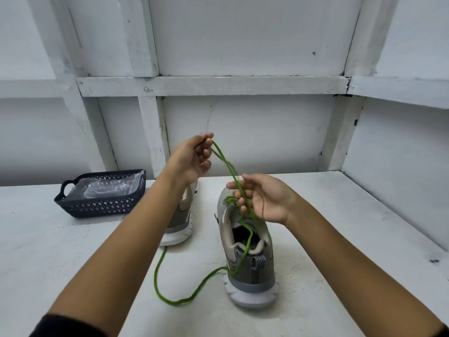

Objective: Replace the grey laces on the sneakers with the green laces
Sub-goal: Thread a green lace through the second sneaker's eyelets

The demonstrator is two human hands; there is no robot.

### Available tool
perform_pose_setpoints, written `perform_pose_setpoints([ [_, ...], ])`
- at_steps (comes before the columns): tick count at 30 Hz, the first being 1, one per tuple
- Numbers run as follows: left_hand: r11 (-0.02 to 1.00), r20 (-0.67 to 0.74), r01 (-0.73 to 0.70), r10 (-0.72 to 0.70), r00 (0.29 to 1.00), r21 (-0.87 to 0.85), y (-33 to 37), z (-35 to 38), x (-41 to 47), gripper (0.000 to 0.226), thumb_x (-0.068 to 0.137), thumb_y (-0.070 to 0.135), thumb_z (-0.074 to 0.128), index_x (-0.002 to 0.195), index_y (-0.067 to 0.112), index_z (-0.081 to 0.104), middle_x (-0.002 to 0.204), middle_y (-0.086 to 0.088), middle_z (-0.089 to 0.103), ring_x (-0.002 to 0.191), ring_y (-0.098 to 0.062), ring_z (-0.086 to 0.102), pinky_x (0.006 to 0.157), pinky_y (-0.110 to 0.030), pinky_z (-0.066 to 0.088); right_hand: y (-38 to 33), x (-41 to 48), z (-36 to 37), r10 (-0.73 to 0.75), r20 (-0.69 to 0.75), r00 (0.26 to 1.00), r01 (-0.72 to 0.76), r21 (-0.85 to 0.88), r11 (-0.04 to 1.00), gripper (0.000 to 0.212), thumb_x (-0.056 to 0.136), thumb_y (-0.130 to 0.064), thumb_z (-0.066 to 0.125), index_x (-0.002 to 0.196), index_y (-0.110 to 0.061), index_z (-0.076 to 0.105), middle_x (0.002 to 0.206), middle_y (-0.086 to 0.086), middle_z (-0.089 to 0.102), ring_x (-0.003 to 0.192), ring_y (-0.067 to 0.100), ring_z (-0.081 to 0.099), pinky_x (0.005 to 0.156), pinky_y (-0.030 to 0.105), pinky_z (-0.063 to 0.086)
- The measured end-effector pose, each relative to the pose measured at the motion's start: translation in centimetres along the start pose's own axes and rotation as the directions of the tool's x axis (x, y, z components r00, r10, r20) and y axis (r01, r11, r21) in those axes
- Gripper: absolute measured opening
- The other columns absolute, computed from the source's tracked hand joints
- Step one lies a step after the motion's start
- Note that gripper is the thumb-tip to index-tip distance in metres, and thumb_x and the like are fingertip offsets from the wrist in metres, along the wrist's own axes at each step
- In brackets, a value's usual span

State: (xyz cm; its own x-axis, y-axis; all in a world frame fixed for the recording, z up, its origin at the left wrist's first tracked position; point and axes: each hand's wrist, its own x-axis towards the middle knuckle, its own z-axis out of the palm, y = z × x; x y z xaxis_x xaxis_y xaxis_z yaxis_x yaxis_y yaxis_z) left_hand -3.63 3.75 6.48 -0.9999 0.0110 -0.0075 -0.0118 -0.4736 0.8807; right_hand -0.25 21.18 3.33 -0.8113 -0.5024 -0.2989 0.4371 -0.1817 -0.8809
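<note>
No brand name or writing can be read anywhere. The nearer grey-and-beige mesh sneaker with a white sole [250,266] carries a pale curved stripe on its side and a dark patterned patch on its heel, which is too blurred to read as a label. It stands on the white painted desk [340,239] with its heel toward the camera.

The green round-cord shoelace [224,161] is threaded through the sneaker's eyelets near the toe. From there two strands rise to the left hand [194,158], which is lifted above the desk and pinches them between thumb and fingertips. The right hand [266,199] hovers over the sneaker's tongue with its fingers curled loosely round the same strands; how firmly it grips is hard to make out. One strand drops through the shoe's opening and over the heel collar, then loops across the desk toward the second matching grey-and-beige sneaker [179,221]. The lace end is lost behind the left forearm, which also hides most of that shoe, lacing included.

At the left stands a dark blue perforated plastic basket [97,206] lined with crumpled clear plastic; whatever lies inside cannot be made out. Dark sleeves are cut off at the bottom corners.
</note>
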Motion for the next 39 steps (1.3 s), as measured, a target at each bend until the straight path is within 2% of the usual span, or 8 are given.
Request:
perform_pose_setpoints([
  [9, 1.0, -0.153, 0.004, -0.007, 0.988, -0.016, 1.0, -1.4, 3.6, 0.018, 0.095, 0.017, 0.046, 0.086, 0.018, 0.062, 0.058, 0.011, 0.065, 0.042, 0.0, 0.049, 0.041, -0.012, 0.033, 1.6, -1.0, -1.7, -0.095, 0.08, 0.992, 0.089, 0.08, 0.993, 0.025, 0.094, 0.006, 0.037, 0.099, 0.005, 0.062, 0.067, 0.006, 0.06, 0.055, 0.01, 0.06, 0.056, 0.02, 0.055],
  [12, 0.974, -0.161, 0.065, -0.03, 0.986, 0.218, 0.5, -1.3, 3.4, 0.017, 0.095, 0.019, 0.045, 0.085, 0.016, 0.059, 0.06, 0.009, 0.065, 0.047, -0.004, 0.045, 0.045, -0.015, 0.033, 1.7, -1.4, -2.2, -0.165, 0.037, 0.986, 0.164, 0.04, 0.986, 0.023, 0.092, 0.011, 0.04, 0.097, 0.007, 0.062, 0.07, 0.009, 0.067, 0.059, 0.013, 0.066, 0.059, 0.022, 0.057],
  [17, 0.45, -0.057, 0.075, -0.054, 0.997, 0.89, -2.8, 0.1, 0.6, 0.028, 0.097, 0.03, 0.045, 0.102, 0.008, 0.061, 0.09, -0.003, 0.059, 0.069, -0.012, 0.046, 0.06, -0.024, 0.037, 1.8, -1.4, -4.1, -0.362, -0.211, 0.908, 0.358, -0.06, 0.932, 0.014, 0.092, 0.005, 0.048, 0.092, 0.002, 0.062, 0.071, 0.009, 0.071, 0.062, 0.014, 0.069, 0.059, 0.023, 0.057],
  [21, 0.201, 0.032, -0.016, -0.075, 0.997, 0.979, -6.9, 1.9, -2.2, 0.051, 0.094, 0.051, 0.042, 0.082, 0.009, 0.069, 0.096, -0.016, 0.064, 0.1, -0.029, 0.057, 0.089, -0.032, 0.045, 3.2, -0.5, -5.0, -0.403, -0.358, 0.842, 0.38, -0.137, 0.915, 0.014, 0.093, -0.006, 0.054, 0.091, -0.01, 0.067, 0.076, 0.0, 0.07, 0.073, 0.011, 0.065, 0.064, 0.025, 0.056],
  [25, 0.089, 0.009, -0.002, -0.071, 0.997, 0.996, -9.7, 2.3, -2.7, 0.061, 0.082, 0.068, 0.046, 0.049, 0.016, 0.047, 0.105, -0.022, 0.059, 0.113, -0.036, 0.045, 0.097, -0.043, 0.04, 4.9, 0.7, -4.8, -0.434, -0.463, 0.773, 0.38, -0.211, 0.901, 0.015, 0.093, -0.013, 0.057, 0.089, -0.021, 0.069, 0.078, -0.006, 0.06, 0.071, 0.009, 0.048, 0.059, 0.02, 0.04],
  [29, 0.224, -0.008, 0.033, -0.112, 0.994, 0.974, -10.0, 2.0, -2.5, 0.049, 0.078, 0.054, 0.051, 0.082, 0.009, 0.072, 0.122, -0.009, 0.05, 0.123, -0.028, 0.037, 0.098, -0.037, 0.041, 5.9, 1.5, -4.1, -0.477, -0.5, 0.723, 0.465, -0.159, 0.871, 0.016, 0.092, -0.003, 0.055, 0.093, -0.013, 0.067, 0.072, 0.003, 0.059, 0.065, 0.011, 0.055, 0.057, 0.019, 0.05],
  [35, 0.698, -0.031, 0.187, -0.229, 0.973, 0.691, -10.0, 1.1, -2.7, 0.012, 0.088, 0.002, 0.056, 0.076, 0.005, 0.058, 0.08, 0.005, 0.051, 0.067, -0.009, 0.052, 0.051, -0.013, 0.044, 6.8, 2.2, -4.0, -0.545, -0.502, 0.671, 0.514, -0.214, 0.831, 0.02, 0.088, 0.004, 0.058, 0.086, -0.015, 0.065, 0.07, 0.003, 0.062, 0.064, 0.009, 0.059, 0.064, 0.02, 0.055],
  [39, 0.777, -0.036, 0.207, -0.231, 0.972, 0.595, -10.2, 0.5, -2.7, 0.009, 0.087, -0.006, 0.055, 0.083, -0.002, 0.061, 0.129, 0.0, 0.05, 0.084, -0.011, 0.055, 0.056, -0.012, 0.046, 7.0, 2.5, -3.9, -0.575, -0.494, 0.652, 0.541, -0.228, 0.81, 0.017, 0.088, 0.004, 0.059, 0.085, -0.012, 0.064, 0.071, 0.004, 0.063, 0.061, 0.004, 0.06, 0.066, 0.018, 0.055],
])
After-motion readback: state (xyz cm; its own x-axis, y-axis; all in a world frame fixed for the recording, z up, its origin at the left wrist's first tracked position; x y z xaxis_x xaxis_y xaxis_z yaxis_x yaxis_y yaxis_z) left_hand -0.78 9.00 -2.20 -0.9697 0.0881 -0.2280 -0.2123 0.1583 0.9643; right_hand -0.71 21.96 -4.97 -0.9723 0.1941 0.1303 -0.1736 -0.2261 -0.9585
